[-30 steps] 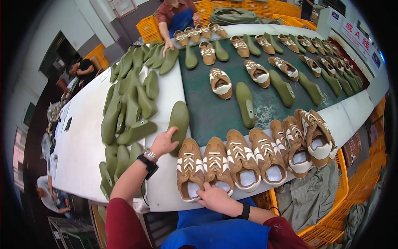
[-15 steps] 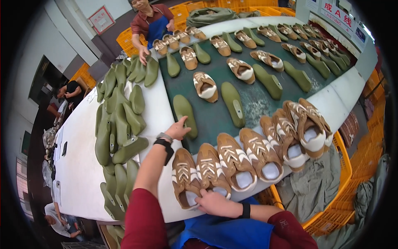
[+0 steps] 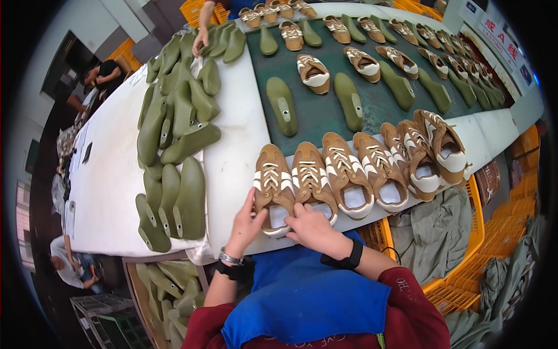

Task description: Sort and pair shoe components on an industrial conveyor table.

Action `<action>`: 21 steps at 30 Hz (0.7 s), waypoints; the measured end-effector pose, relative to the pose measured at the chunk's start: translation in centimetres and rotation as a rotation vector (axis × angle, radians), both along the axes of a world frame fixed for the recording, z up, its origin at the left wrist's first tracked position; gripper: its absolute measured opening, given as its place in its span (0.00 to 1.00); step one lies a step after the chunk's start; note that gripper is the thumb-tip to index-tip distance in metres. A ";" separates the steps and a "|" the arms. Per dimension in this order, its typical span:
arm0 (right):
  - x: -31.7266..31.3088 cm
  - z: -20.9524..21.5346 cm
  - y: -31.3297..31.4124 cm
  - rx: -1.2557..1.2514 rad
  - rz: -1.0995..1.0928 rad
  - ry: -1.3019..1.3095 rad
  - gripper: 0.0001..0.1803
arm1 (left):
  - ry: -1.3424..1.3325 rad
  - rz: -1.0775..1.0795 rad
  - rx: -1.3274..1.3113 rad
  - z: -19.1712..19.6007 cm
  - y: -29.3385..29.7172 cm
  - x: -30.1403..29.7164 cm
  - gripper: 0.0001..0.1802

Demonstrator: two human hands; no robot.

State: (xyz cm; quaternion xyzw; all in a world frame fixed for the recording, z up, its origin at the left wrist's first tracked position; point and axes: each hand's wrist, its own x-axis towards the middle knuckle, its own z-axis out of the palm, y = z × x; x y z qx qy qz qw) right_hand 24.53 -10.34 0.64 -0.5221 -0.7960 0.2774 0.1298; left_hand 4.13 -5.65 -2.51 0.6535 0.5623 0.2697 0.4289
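A row of brown sneakers with white stripes and laces lines the near edge of the work table. My left hand [image 3: 244, 228] grips the left side of the collar on the leftmost sneaker [image 3: 271, 168], its thumb near the opening. My right hand [image 3: 317, 230] holds the same shoe's collar from the right, fingers bent between it and the second sneaker [image 3: 308, 166]. A pale insole shows inside the leftmost shoe. Beyond the row, a green shoe last [image 3: 282, 107] lies on the dark green belt [image 3: 314, 132], apart from both hands.
Green lasts [image 3: 180, 110] are heaped on the white tabletop [image 3: 113, 192] at left. A co-worker's hand [image 3: 200, 42] is over the heap's far end. More sneakers and lasts sit along the belt. Yellow crates [image 3: 453, 291] stand at right, and a box of lasts [image 3: 168, 296] below left.
My left hand has come back from the green last on the belt to the leftmost sneaker, leaving the last there. My right hand stays at that sneaker. The view has shifted.
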 end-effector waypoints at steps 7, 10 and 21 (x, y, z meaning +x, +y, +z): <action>-3.3 -0.4 -0.3 0.388 0.144 0.071 0.18 | 0.171 -0.055 0.396 0.4 -1.3 -1.8 0.33; -3.7 -1.4 -0.3 0.283 0.172 -0.050 0.15 | 0.501 0.197 0.696 2.4 -0.1 -6.2 0.31; -3.6 -0.8 -0.3 0.374 0.175 -0.009 0.12 | 0.561 0.405 0.156 3.2 3.2 -22.0 0.38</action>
